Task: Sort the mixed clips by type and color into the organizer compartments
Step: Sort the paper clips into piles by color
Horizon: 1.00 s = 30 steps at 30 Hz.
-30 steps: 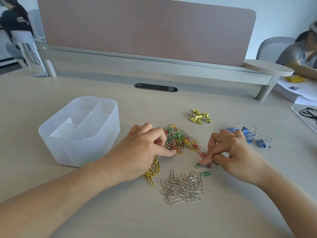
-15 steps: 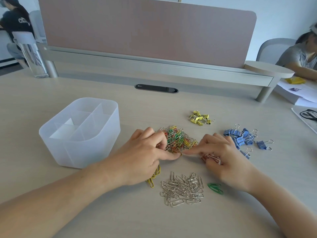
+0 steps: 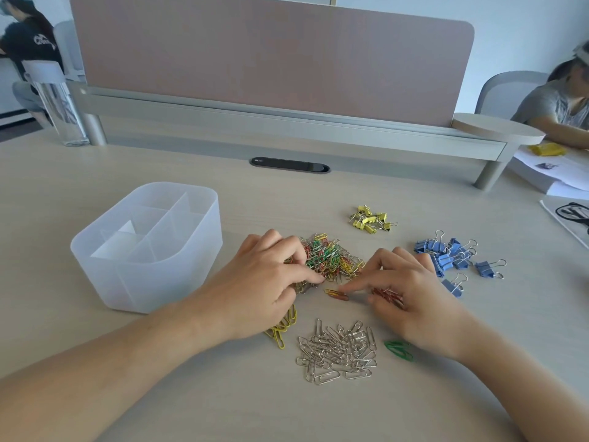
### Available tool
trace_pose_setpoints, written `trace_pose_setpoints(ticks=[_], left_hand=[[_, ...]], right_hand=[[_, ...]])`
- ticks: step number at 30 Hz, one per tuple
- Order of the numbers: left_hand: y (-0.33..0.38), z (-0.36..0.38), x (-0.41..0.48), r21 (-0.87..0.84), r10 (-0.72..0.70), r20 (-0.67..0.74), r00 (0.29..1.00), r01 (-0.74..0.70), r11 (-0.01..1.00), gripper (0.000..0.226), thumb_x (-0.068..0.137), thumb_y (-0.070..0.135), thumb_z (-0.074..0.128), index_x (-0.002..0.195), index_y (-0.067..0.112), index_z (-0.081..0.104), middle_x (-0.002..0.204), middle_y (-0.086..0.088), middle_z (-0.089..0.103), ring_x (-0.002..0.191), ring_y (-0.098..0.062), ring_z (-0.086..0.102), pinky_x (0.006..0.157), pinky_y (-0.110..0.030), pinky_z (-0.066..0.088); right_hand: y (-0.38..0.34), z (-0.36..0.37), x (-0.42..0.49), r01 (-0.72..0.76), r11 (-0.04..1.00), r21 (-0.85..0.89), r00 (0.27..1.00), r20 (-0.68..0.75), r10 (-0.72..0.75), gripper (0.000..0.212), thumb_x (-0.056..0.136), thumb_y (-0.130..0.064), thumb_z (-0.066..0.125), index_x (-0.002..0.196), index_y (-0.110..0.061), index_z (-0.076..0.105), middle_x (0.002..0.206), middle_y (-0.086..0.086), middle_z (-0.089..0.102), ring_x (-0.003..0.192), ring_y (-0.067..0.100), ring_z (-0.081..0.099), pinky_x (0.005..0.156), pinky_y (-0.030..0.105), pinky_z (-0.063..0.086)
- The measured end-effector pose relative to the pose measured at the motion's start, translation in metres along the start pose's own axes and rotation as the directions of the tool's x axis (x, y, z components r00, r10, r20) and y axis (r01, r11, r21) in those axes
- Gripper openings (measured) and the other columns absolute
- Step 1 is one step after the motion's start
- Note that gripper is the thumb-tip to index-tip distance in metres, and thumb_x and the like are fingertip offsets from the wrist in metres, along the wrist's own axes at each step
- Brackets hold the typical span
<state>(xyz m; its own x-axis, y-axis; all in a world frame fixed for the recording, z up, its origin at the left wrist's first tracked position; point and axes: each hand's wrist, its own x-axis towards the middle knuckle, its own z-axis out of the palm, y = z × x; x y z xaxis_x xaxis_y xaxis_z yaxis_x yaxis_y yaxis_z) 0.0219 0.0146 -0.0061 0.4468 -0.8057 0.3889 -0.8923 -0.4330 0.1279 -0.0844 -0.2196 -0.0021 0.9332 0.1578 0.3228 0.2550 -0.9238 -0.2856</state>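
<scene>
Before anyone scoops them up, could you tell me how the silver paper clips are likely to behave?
The silver paper clips lie loose and overlapping, so a pinch would probably lift only a few, perhaps trailing snagged neighbours. They look like thin wire, so likely light. Pushed across the smooth desk, they would probably slide and spread.

We saw the organizer (image 3: 134, 282) toward the tabletop's (image 3: 318, 199) left edge, the mixed heap (image 3: 328, 258) right of it, binder clips (image 3: 443, 260) farther right, paper clips (image 3: 338, 352) before the heap.

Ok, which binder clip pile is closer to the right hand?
The blue binder clips, just beyond the knuckles of the right hand, which holds red paper clips; the yellow binder clips lie apart, farther back.
</scene>
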Motion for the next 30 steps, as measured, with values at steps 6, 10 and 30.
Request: trace_pose_setpoints(ticks=[6,10,30], left_hand=[[0.002,-0.001,-0.002,0.011,0.045,0.045,0.998,-0.045,0.999,0.059,0.080,0.021,0.028,0.122,0.044,0.062,0.100,0.014,0.041,0.094,-0.010,0.035,0.092,-0.031,0.028],[0.002,0.001,-0.003,0.035,0.046,0.093,0.995,-0.049,0.998,0.060,0.081,0.023,0.027,0.127,0.048,0.057,0.101,0.015,0.039,0.095,-0.011,0.035,0.092,-0.033,0.028],[-0.018,-0.010,-0.003,-0.121,0.111,-0.039,0.993,-0.115,0.986,0.032,0.079,0.010,0.068,0.081,0.041,0.078,0.084,0.016,0.051,0.081,-0.007,0.035,0.071,-0.026,0.034]], right_hand=[[-0.003,0.003,0.001,0.028,0.999,-0.021,1.000,-0.006,-0.028,0.022,0.085,-0.054,0.055,0.105,-0.056,0.066,0.091,-0.023,0.052,0.089,-0.001,0.044,0.082,0.022,0.023],[-0.005,-0.002,0.001,0.029,0.999,-0.029,0.999,-0.011,-0.030,0.019,0.084,-0.055,0.056,0.097,-0.060,0.068,0.088,-0.022,0.050,0.085,0.001,0.044,0.079,0.025,0.024],[0.009,-0.009,0.002,-0.230,0.973,-0.019,0.965,-0.136,0.225,0.035,0.071,-0.019,0.045,0.053,-0.040,0.066,0.087,-0.026,0.061,0.083,0.005,0.048,0.085,0.017,0.023]])
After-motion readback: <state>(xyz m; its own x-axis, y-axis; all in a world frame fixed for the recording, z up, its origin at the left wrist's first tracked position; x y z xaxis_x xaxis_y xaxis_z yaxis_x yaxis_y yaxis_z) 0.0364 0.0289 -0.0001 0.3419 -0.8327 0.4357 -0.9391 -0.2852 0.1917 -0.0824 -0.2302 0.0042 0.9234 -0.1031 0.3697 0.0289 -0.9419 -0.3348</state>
